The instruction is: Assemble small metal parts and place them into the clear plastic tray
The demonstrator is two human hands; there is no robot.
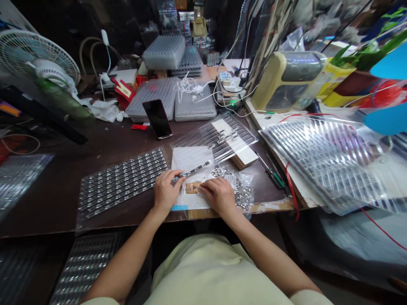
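My left hand [165, 190] is closed in a pinch on a thin blue-handled tool [190, 173] whose metal end lies across a white sheet [190, 159]. My right hand [218, 193] is closed, its fingertips pressing on a small brown piece [193, 187] lying on that sheet. Just right of my right hand lies a clear bag of small metal parts [242, 186]. A ribbed clear tray [219, 135] with a few metal parts sits behind the sheet. A dark tray filled with rows of small parts [122, 182] lies to the left of my left hand.
A black phone [157, 118] leans against grey plastic boxes [165, 99]. A white fan [38, 63] stands far left. Stacked clear trays [330, 156] lie at the right, screwdrivers [271, 171] beside them. A yellowish device [286, 80] and cables are behind. The table edge [127, 222] is near me.
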